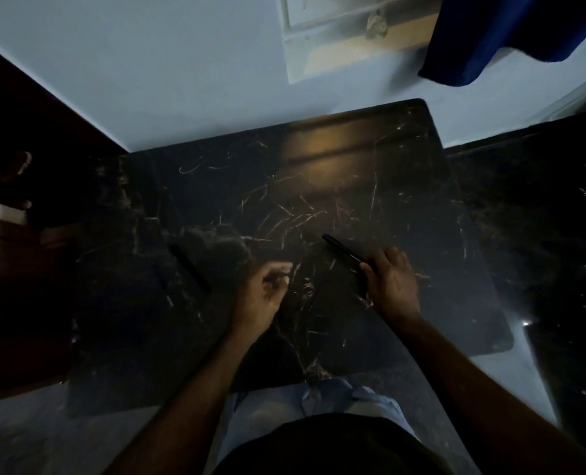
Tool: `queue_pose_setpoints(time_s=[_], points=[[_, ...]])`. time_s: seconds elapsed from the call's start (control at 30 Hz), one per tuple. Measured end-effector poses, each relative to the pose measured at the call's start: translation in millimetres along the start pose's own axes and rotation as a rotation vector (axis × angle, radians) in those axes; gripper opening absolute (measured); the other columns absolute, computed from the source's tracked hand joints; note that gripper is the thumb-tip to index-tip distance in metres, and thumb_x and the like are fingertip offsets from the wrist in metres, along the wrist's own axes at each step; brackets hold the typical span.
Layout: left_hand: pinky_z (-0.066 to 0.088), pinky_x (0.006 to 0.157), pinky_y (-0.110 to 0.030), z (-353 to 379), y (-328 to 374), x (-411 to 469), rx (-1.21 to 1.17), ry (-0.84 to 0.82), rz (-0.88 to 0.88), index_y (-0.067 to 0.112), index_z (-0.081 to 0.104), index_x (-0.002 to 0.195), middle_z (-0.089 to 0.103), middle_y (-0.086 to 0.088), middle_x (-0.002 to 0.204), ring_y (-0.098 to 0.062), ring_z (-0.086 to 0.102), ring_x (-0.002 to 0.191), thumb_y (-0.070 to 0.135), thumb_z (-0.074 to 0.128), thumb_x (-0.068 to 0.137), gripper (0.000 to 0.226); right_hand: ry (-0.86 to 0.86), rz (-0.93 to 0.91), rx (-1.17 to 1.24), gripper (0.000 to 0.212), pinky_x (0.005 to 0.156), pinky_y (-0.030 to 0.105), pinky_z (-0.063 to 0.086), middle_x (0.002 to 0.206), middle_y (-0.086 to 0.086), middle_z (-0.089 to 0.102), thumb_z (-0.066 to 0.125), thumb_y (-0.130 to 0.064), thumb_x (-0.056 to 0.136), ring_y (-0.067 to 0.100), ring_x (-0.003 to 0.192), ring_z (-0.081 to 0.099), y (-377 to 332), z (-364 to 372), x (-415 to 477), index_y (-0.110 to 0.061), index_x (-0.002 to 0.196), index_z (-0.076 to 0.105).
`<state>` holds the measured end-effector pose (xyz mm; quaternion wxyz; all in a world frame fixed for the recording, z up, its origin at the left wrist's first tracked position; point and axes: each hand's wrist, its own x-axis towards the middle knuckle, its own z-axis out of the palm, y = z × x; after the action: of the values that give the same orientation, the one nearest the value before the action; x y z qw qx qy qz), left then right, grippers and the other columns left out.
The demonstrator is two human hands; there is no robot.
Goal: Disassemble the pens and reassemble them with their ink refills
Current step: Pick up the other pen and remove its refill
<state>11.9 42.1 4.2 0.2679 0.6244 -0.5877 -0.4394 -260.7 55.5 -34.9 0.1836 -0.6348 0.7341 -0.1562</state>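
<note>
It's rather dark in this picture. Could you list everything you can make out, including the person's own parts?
black marble-patterned table top: one, black with pale veins, centre of view.
loose slim black pen: one, black, lying on the table's left part, apart from both hands.
held slim black pen: one, black, right of centre, free end pointing up and left.
blue cloth: one, deep blue, top right corner.
pale flat board: one, beige and white, top centre; too blurred to identify.
light blue jeans: one pair, bottom centre, at the table's near edge.
left hand: one, fingers curled over the table; too dark to tell whether it holds anything.
right hand: one, grips the held pen.
</note>
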Motion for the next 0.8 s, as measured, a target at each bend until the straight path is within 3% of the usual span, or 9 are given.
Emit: queue_pose_setpoints(time_s=[0.17, 0.27, 0.5, 0.7, 0.8], points=[[0.061, 0.092, -0.026, -18.9, -30.3, -51.6, -0.049, -0.015, -0.161, 0.026, 0.074, 0.116, 0.077, 0.014, 0.115, -0.001, 0.072, 0.106, 0.004, 0.068, 0.102, 0.026, -0.082, 0.056, -0.075, 0.028, 0.083, 0.048, 0.049, 0.11, 0.017, 0.061, 0.061, -0.031, 0.101, 0.035, 0.1, 0.055, 4.8, 8.5, -4.3, -0.009, 0.117, 0.068], [0.058, 0.084, -0.022, -29.1, -33.8, -66.1, -0.107, -0.004, -0.228, 0.03, 0.074, 0.112, 0.079, 0.015, 0.109, -0.002, 0.074, 0.097, 0.005, 0.067, 0.103, 0.028, -0.104, 0.051, -0.103, 0.032, 0.085, 0.05, 0.049, 0.113, 0.017, 0.062, 0.058, -0.034, 0.101, 0.035, 0.102, 0.055, 6.8, 9.6, -3.8, -0.01, 0.121, 0.067], [0.059, 0.075, -0.02, -67.7, -35.7, -72.4, -0.209, 0.088, -0.225, 0.035, 0.075, 0.114, 0.08, 0.008, 0.107, -0.009, 0.077, 0.093, 0.008, 0.066, 0.104, 0.031, -0.05, 0.048, -0.071, 0.032, 0.081, 0.047, 0.051, 0.111, 0.011, 0.061, 0.061, -0.042, 0.095, 0.031, 0.1, 0.055, 12.9, 12.5, -4.9, -0.021, 0.119, 0.062], [0.058, 0.066, -0.018, -123.5, -52.6, -65.1, -0.285, 0.2, -0.218, 0.047, 0.077, 0.105, 0.082, 0.004, 0.099, -0.006, 0.076, 0.082, 0.006, 0.065, 0.105, 0.043, 0.005, 0.187, -0.024, 0.032, 0.079, 0.051, 0.054, 0.113, 0.009, 0.059, 0.066, -0.045, 0.092, 0.031, 0.103, 0.055, -6.2, 4.6, -18.5, -0.027, 0.117, 0.055], [0.057, 0.062, -0.017, -157.9, -62.3, -53.2, -0.317, 0.274, -0.225, 0.035, 0.078, 0.104, 0.082, 0.002, 0.092, -0.005, 0.074, 0.077, 0.005, 0.064, 0.105, 0.032, 0.047, 0.134, 0.02, 0.029, 0.077, 0.05, 0.054, 0.11, 0.014, 0.062, 0.067, -0.037, 0.094, 0.036, 0.1, 0.059, -56.6, 5.3, -17.9, -0.022, 0.116, 0.057]])
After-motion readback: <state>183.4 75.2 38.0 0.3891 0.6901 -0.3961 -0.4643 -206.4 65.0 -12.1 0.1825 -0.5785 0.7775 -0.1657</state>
